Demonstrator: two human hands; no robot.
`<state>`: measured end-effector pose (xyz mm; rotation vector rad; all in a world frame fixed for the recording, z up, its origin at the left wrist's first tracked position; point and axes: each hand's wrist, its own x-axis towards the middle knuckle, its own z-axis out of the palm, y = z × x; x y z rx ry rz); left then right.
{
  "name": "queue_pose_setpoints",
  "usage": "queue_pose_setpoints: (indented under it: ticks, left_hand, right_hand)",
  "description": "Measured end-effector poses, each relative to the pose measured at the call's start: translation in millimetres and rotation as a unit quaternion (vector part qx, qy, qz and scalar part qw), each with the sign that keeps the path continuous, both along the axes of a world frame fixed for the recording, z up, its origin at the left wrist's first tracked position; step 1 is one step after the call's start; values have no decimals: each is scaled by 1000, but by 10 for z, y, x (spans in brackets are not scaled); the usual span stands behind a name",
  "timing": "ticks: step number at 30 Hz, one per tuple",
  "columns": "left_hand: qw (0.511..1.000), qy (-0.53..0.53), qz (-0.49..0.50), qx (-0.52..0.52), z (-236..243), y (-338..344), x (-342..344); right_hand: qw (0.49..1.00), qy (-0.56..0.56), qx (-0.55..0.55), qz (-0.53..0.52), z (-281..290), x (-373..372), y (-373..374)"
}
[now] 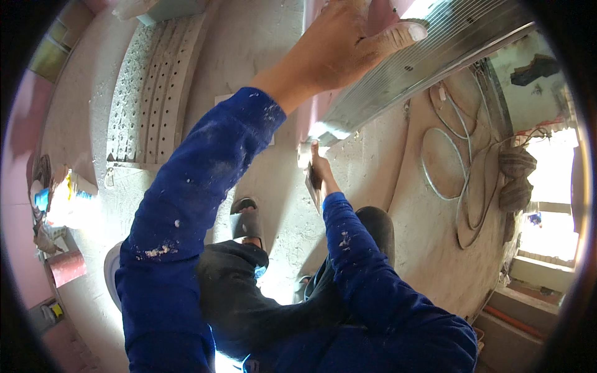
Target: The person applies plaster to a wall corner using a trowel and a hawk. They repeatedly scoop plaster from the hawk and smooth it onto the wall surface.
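Above dusty floor (429,273), reaching left hand (342,46) to tilted ribbed panel (435,50), with grasp impossible to tell; clutching flat tool (313,188) in right hand (322,169). Likely stiff, heavy; best held by opposite edges.

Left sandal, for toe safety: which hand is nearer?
Right: the right hand is up and right of the left sandal; the left hand is farther off, at the ribbed panel.

One panel (435,61), one perforated plank (151,93)
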<state>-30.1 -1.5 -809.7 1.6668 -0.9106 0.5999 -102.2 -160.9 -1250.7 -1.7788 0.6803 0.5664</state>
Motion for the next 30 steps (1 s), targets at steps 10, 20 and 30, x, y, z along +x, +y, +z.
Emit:
queue_pose_setpoints:
  ticks: [10,20,30]
  left_hand:
    - [997,71,-2,27,-291,100,58]
    - [998,3,9,56,-732,158,111]
    - [985,-32,54,158,-1280,258,119]
  right_hand:
    - [999,0,-34,17,174,-73,70]
    - [998,-19,-44,27,239,-100,82]
    - [999,0,-45,22,291,-88,105]
